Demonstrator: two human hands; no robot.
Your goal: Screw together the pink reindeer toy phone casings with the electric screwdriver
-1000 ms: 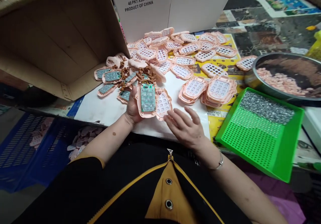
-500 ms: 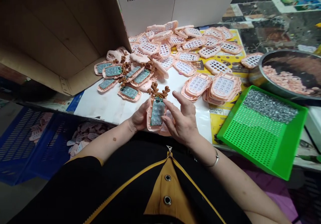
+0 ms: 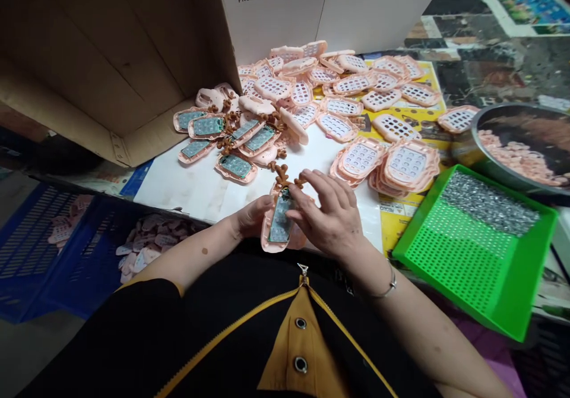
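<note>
And here, right at the near edge of the tabletop, the antlered toy phone shell sits in the left hand, that grip closed around its left side, thumb up by the rim. The shell lies face open, tilted slightly, its green-edged circuit board showing, brown antlers pointing away from the wearer. In comes the right hand from the other side, bangle at the wrist, fingers bent over the upper end of the board, close to the antlers; whether that grip pinches anything, one cannot tell. Peeking out beneath the right fingers, a second pink shell piece, mostly hidden!

Beyond the left hand, a cluster of board-fitted shells lies heaped in front of the open cardboard box. Past the right hand, two neat stacks, the left stack and the right stack, keypad faces up, side by side. Behind them spreads a jumble of keypad shells, reaching back to the printed white carton. Over on the right, the green tray carries small metal screws at its far end, and just beyond it the metal bowl holds little pink parts.
</note>
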